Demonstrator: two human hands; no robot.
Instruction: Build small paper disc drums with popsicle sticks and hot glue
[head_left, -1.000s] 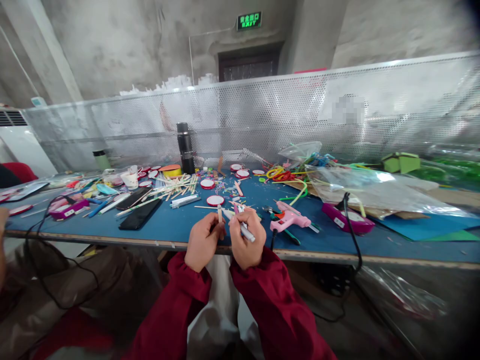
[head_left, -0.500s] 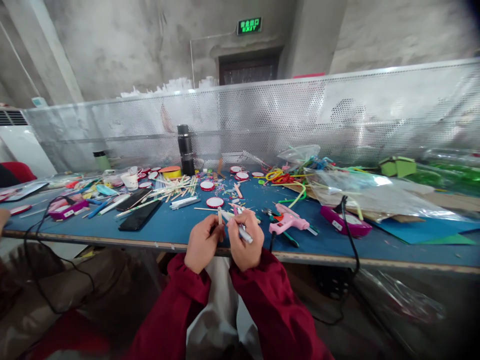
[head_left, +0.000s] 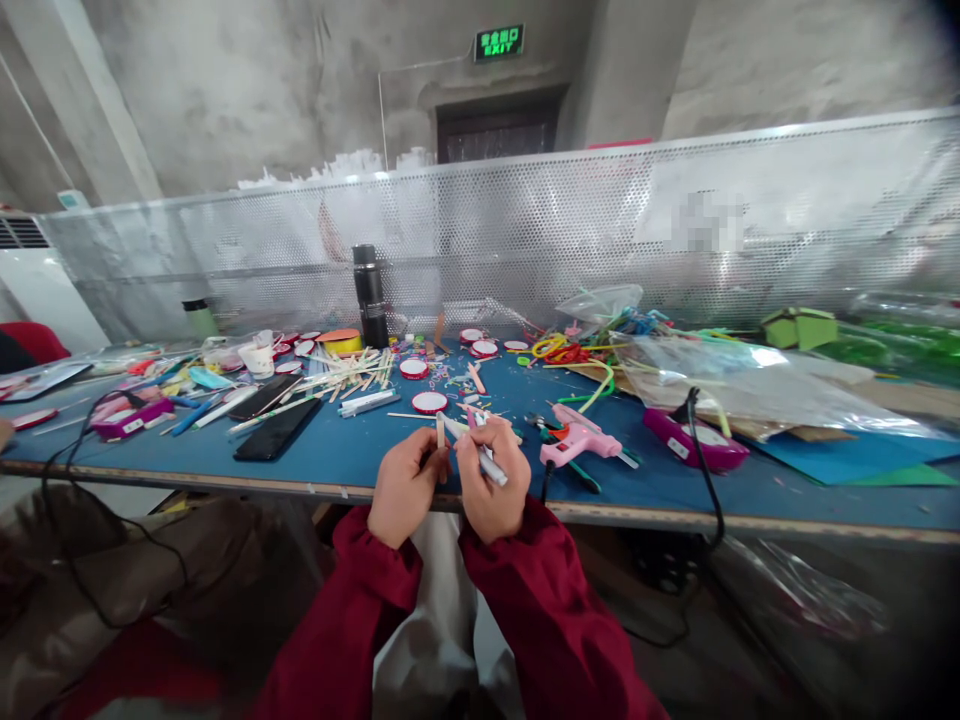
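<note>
My left hand (head_left: 406, 487) pinches a short wooden craft stick (head_left: 441, 432) upright at the table's front edge. In my right hand (head_left: 495, 482) is a white marker pen (head_left: 491, 468), gripped like a writing tool. Its tip end points left toward the stick; whether the two touch I cannot tell. Beyond my hands lies a round red-rimmed white lid (head_left: 430, 402). Right of my right hand rests a pink hot glue gun (head_left: 582, 438), with dark-handled pliers (head_left: 581, 478) partly under it.
Black phones (head_left: 277, 428), a pile of craft sticks (head_left: 360, 372) and capped markers (head_left: 367, 402) lie to the left. A black thermos (head_left: 370, 300) stands behind. On the right are a purple corded box (head_left: 697, 442), plastic bags (head_left: 780, 385) and coloured sheets (head_left: 840, 462).
Both hands keep nearly the same hold and position on the stick and the marker. The camera view has shifted very slightly.
</note>
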